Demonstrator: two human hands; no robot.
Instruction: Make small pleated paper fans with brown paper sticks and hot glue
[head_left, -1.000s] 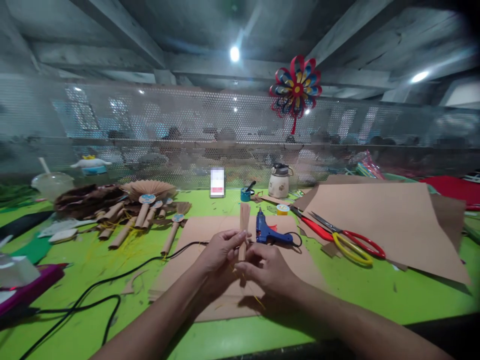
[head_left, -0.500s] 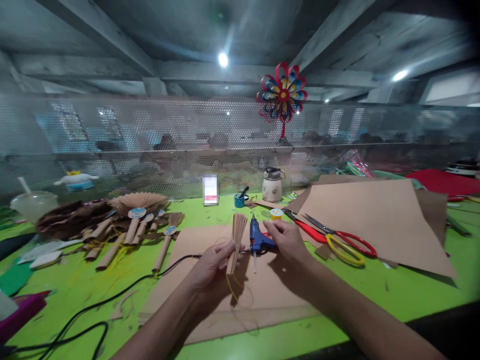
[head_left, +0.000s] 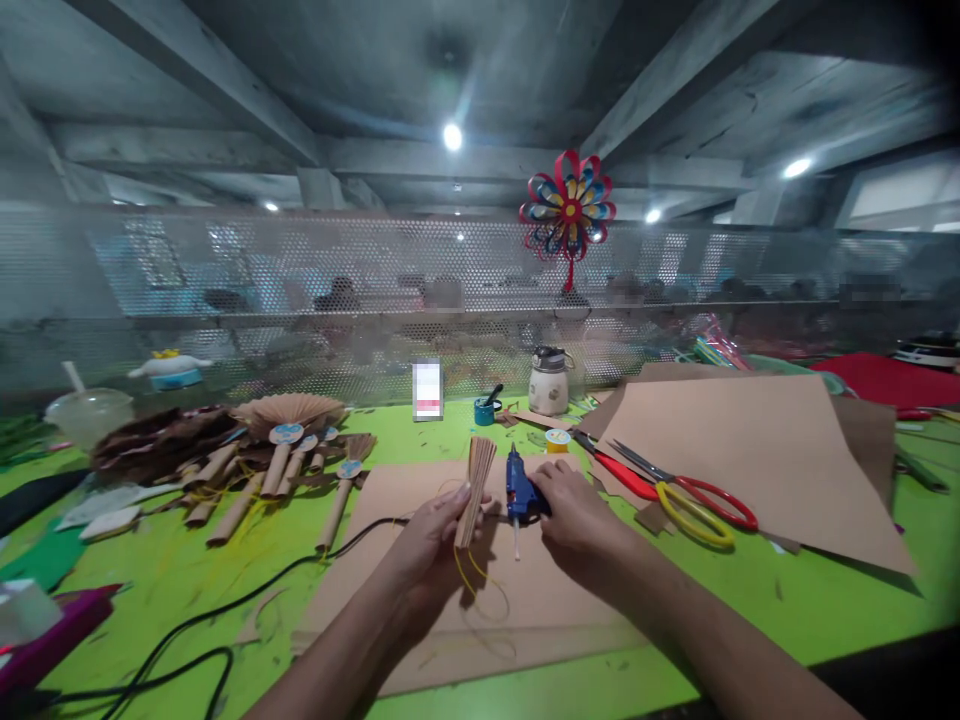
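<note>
My left hand (head_left: 433,540) is closed round the lower end of a pleated brown paper strip (head_left: 475,482) that stands upright and fans out at the top; a thin yellow thread (head_left: 480,590) hangs from it in a loop. My right hand (head_left: 574,512) grips the handle of a blue glue gun (head_left: 517,488), whose glue stick points toward me. Both hands are over a brown cardboard sheet (head_left: 450,620) on the green table (head_left: 750,590).
Red and yellow scissors (head_left: 675,492) lie right of the glue gun beside large brown paper sheets (head_left: 750,450). Finished paper fans with rolled handles (head_left: 277,440) lie at left. A black cable (head_left: 225,600) crosses the table. A small yellow spool (head_left: 556,440), a jar (head_left: 549,380) and a mesh screen (head_left: 225,280) stand behind.
My right hand left the pleated strip, reached to the glue gun and closed on its handle. My left hand keeps the strip, whose top has fanned out.
</note>
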